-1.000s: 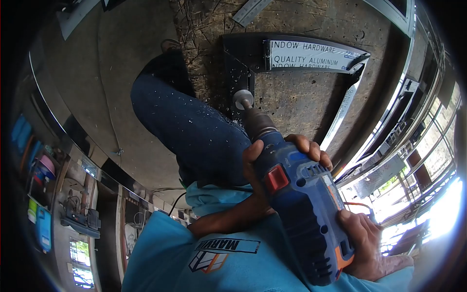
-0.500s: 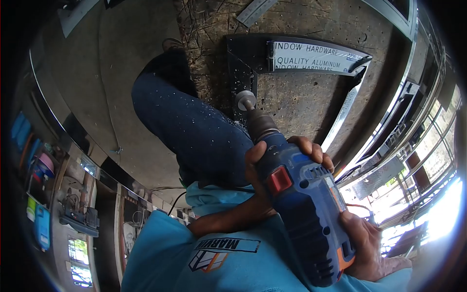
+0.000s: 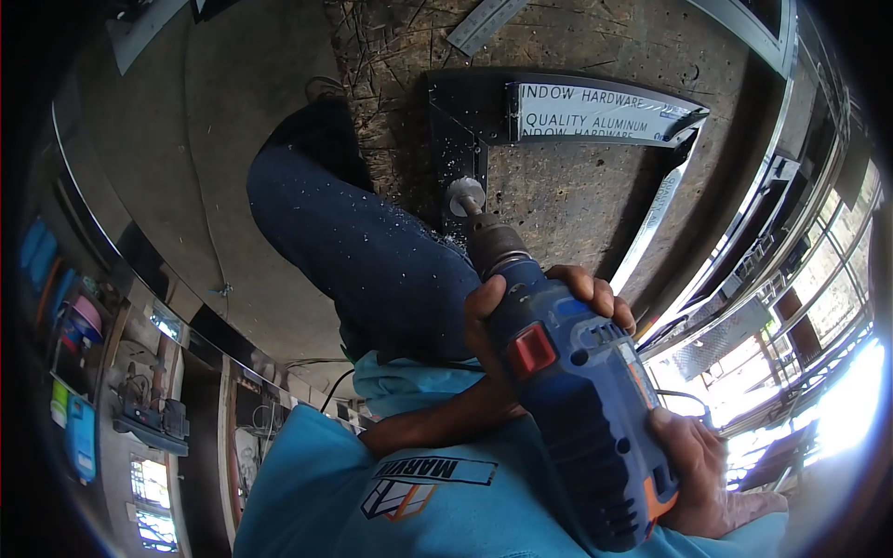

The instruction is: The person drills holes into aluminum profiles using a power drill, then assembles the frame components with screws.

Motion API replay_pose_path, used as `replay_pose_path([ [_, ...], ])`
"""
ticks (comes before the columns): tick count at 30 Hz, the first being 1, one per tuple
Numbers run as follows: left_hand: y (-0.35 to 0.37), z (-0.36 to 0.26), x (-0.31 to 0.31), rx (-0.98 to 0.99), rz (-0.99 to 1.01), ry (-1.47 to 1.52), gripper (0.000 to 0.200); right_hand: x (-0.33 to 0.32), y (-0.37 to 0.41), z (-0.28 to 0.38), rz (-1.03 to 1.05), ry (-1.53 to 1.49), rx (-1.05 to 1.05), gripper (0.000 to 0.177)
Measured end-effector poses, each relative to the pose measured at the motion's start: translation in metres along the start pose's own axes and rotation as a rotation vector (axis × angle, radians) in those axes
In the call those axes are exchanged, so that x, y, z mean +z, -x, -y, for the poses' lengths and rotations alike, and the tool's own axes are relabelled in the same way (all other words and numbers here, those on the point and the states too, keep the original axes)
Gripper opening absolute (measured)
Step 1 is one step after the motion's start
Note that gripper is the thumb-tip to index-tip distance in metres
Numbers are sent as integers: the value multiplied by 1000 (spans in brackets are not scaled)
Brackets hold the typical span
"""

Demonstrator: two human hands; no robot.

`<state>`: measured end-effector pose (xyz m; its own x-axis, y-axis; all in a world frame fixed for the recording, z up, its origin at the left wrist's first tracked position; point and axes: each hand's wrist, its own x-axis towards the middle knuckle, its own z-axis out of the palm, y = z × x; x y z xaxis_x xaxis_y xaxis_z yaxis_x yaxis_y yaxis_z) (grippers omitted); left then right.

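Grey concrete floor [image 3: 233, 139], cluttered shelves [image 3: 84, 372] at left, bright daylight through metal grilles [image 3: 828, 307] at right

Left of drill [image 3: 567, 391]: leg [image 3: 363, 242] blocks, just beside black frame [image 3: 456, 121]. Right of hole saw [image 3: 462, 195]: bare board [image 3: 567, 195], open. Far side: labelled bar [image 3: 595, 110] closes; slanted bar [image 3: 656, 219] right.

A rough, scratched wooden worktop [image 3: 567, 200] fills the upper middle, and a loose metal strip [image 3: 484, 20] lies at its far edge. Bare concrete floor [image 3: 158, 158] spreads out to the left. Beyond it, a cluttered shelf [image 3: 79, 409] holds what may be blue containers, though the view there is too distorted to be sure. Long aluminium frames [image 3: 753, 214] stand along the right, in front of a bright window grille [image 3: 837, 307].
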<state>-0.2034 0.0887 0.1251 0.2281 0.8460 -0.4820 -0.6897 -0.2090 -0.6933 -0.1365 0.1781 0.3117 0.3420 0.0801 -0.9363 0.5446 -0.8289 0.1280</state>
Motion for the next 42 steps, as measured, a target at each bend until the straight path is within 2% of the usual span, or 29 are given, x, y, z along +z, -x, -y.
replay_pose_path([
  [5, 2, -2, -2, -53, -25, -12, 69, 5, 4, 2, 7, 182, -171, 37],
  [6, 1, 0, -4, -20, 36, 9, 69, 5, 4, 3, 6, 233, -215, 38],
  [8, 0, 1, -6, 6, 98, 37, 69, 3, 4, 4, -15, 665, -643, 40],
  [9, 1, -1, -5, -2, 88, 34, 69, 2, 5, 7, -30, 800, -757, 42],
  [11, 2, -1, -5, -7, 79, 31, 69, 1, 6, 10, -56, 912, -817, 47],
  [13, 1, 0, -6, -4, 112, 62, 69, 4, 5, 10, -74, 934, -818, 53],
  [17, 0, 0, -8, -5, 134, 51, 70, 4, 5, 9, -73, 935, -810, 52],
  [20, 1, -1, -7, 3, 148, 75, 71, 3, 9, 13, -25, 1000, -710, 52],
  [22, 3, -8, -5, -81, 39, 7, 72, 3, 7, 12, -31, 946, -722, 52],
  [26, 2, -1, -3, -15, 83, 58, 71, 5, 8, 2, -75, 795, -719, 51],
  [29, 0, -1, -3, -7, 94, 73, 71, 6, 9, 14, -90, 935, -777, 51],
  [33, 1, -1, -1, -5, 88, 67, 70, 8, 11, 20, -37, 994, -727, 51],
  [36, 2, -4, 4, -29, 38, 56, 70, 11, 14, 17, -82, 960, -765, 45],
  [37, 3, -5, 5, -47, -12, 42, 70, 11, 16, 14, -75, 904, -729, 44],
  [42, 4, -5, 4, -54, -4, 48, 70, 9, 18, 7, -16, 675, -573, 44],
])
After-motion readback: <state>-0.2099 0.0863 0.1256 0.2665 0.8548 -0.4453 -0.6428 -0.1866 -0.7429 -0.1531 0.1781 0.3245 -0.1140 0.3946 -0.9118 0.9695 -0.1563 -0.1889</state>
